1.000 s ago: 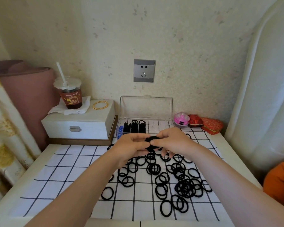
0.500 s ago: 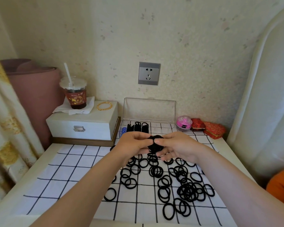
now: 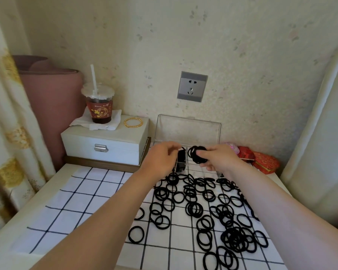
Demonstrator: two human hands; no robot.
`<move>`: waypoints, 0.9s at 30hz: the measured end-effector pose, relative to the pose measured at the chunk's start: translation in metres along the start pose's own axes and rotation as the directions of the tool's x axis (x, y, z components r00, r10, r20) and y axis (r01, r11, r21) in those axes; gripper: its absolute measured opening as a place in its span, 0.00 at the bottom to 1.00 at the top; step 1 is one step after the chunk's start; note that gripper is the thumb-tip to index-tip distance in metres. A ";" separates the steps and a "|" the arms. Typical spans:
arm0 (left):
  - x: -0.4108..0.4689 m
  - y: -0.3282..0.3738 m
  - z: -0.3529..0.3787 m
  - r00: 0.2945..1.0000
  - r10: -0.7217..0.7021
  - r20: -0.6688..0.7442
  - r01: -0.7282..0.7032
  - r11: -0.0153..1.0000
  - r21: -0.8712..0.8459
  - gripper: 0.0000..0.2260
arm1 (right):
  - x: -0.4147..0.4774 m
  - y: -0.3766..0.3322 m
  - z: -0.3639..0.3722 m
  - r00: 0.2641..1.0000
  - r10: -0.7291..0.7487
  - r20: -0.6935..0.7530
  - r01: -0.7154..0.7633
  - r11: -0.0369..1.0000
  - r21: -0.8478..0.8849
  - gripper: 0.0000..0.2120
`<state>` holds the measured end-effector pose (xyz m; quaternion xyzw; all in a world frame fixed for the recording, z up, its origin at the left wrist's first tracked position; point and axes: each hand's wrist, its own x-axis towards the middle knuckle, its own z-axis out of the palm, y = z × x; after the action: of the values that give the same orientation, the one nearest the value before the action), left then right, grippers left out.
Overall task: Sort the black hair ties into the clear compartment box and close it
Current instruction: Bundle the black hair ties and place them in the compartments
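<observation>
Head: left hand (image 3: 160, 160) half hides box (image 3: 187, 131) (grip unclear)

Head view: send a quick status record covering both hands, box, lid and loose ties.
right hand: grips a bunch of hair ties above the compartment box
left hand: fingers curled over the box's left side; cannot tell if it pinches anything
lid: open, upright against the wall
stored ties: fill the left compartments
loose ties: many, scattered on the checked cloth
task: unfinished
</observation>
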<state>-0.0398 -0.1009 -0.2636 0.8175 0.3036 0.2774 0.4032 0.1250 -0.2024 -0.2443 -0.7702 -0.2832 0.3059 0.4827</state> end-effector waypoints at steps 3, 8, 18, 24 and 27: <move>0.013 -0.015 0.006 0.997 0.073 0.018 -0.075 0.984 0.159 0.16 | 0.011 -0.003 0.013 0.999 -0.029 -0.030 0.026 0.996 -0.086 0.08; 0.026 -0.032 0.013 0.996 0.085 0.032 -0.090 0.974 0.209 0.18 | 0.028 -0.006 0.025 0.980 -0.184 -0.074 0.122 0.852 -0.509 0.09; 0.025 -0.032 0.026 0.970 0.169 0.174 -0.222 0.906 0.361 0.20 | 0.041 -0.009 0.040 0.991 -0.136 -0.005 0.063 0.493 -0.868 0.11; 0.021 -0.032 0.032 0.962 0.138 0.234 -0.239 0.841 0.485 0.23 | 0.037 -0.015 0.026 0.990 -0.060 0.131 0.141 0.593 -0.793 0.13; 0.022 -0.030 0.033 0.960 0.114 0.255 -0.232 0.833 0.503 0.23 | 0.025 -0.020 0.011 0.987 -0.091 0.134 0.160 0.680 -0.716 0.17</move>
<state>-0.0108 -0.0867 -0.3010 0.9458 0.2471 0.1289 0.1667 0.1307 -0.1701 -0.2346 -0.8626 -0.4537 0.1689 0.1470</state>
